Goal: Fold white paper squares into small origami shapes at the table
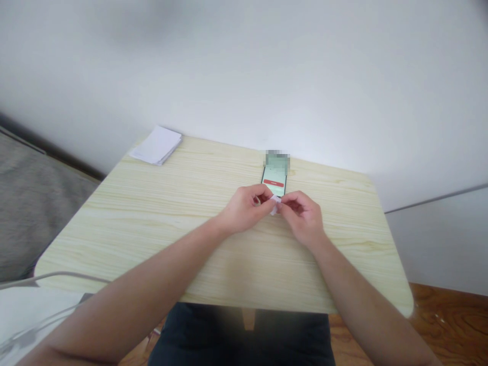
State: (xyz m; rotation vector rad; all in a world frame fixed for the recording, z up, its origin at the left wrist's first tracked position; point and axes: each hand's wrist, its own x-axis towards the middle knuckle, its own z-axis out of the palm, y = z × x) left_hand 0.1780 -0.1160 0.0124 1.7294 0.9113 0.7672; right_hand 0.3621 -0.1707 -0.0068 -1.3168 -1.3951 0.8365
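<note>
Left hand [244,208] and right hand [301,216] both pinch a small white paper scrap [275,203] just above the table [152,213], near the phone [273,184]; probably best worked with tight fingertip grips close together, pressing edges evenly.

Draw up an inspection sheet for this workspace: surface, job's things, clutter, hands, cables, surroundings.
Surface: table, light wood-grain top with rounded corners.
Job's things: scrap of white paper, pinched between both hands just above the tabletop.
Clutter: phone lying flat just behind the hands, screen lit; stack of white sheets at the far left corner.
Hands: left hand and right hand, fingertips of both closed on the scrap.
Cables: white cable off the table's near left edge, ends out of view.
Surroundings: white wall behind; wooden floor at right; grey fabric surface at left.
</note>
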